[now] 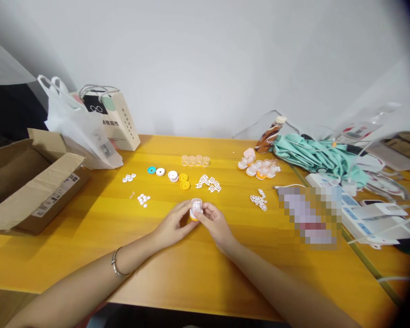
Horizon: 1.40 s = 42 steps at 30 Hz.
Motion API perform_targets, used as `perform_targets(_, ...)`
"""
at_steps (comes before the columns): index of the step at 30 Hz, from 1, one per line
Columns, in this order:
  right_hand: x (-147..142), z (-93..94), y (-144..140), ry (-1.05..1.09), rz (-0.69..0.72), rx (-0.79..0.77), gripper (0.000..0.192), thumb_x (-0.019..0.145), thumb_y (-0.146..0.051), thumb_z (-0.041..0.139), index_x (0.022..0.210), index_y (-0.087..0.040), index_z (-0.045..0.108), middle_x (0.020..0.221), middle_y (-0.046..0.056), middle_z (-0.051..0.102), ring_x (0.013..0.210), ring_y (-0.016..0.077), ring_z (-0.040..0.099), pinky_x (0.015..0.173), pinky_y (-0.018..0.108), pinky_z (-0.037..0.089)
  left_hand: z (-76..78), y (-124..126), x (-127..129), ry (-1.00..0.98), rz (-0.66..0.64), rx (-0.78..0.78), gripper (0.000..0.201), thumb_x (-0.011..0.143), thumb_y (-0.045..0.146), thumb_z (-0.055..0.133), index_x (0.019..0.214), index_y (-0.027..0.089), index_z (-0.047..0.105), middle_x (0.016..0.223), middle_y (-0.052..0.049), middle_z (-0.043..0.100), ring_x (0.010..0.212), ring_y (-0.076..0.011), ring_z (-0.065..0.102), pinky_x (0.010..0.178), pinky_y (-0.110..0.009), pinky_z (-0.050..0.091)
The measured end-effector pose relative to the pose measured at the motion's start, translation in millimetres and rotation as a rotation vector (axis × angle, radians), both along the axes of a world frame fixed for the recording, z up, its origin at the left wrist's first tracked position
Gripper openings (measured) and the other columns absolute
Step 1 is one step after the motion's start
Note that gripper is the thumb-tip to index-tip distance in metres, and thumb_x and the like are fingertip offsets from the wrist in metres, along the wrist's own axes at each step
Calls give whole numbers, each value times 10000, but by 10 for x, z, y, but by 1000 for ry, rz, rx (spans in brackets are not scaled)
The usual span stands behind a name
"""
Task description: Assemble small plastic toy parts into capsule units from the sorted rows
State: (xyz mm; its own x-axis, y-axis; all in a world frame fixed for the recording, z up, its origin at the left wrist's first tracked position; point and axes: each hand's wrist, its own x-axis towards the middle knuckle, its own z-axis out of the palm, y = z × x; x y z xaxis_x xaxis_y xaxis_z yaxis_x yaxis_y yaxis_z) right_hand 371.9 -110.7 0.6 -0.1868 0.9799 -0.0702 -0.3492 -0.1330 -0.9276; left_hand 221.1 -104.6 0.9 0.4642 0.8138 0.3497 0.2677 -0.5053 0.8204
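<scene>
Between my hands, near the middle of the table, stands a small clear plastic cup on a white and orange base (196, 207). My left hand (178, 220) wraps its fingers round the left side of this piece. From the right, my right hand (214, 224) grips it too, thumb on its front. Just beyond lie white perforated plastic pieces (212, 183), yellow rings (184, 181) and white round parts (172, 176). Farther back is a row of clear cups (195, 161). Small white discs (143, 199) lie to the left.
A cardboard box (58, 191), a white plastic bag (78, 132) and a paper bag (125, 118) stand at left. Cups with orange bases (259, 168) cluster at back right, by a bottle (270, 135), a green folded umbrella (317, 157) and a power strip (357, 216).
</scene>
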Motion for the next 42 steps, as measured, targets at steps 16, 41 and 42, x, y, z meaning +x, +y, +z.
perform_targets(16,1257,56,1046,-1234,-588,448,308,686,-405,602,857,-150,621,930,124,577,938,265,499,855,429,368,-119,-8,-113,436,-52,139,497,874,362,457,1343,233,352,1412,-98,350,1340,-252,231,1099,-493,102)
perform_targets(41,1066,-41,857,-1467,-635,788,227,804,-280,455,979,-142,496,956,124,550,926,267,492,800,412,395,-101,1,-112,710,-37,262,530,909,443,320,1384,217,256,1440,-78,300,1345,-250,216,1100,-481,178)
perform_targets(42,977,-53,712,-1447,-571,861,220,812,-275,458,991,-155,500,981,121,552,937,262,498,798,405,404,-99,1,-111,708,-36,267,531,908,443,324,1383,216,257,1439,-80,302,1344,-250,218,1099,-481,182)
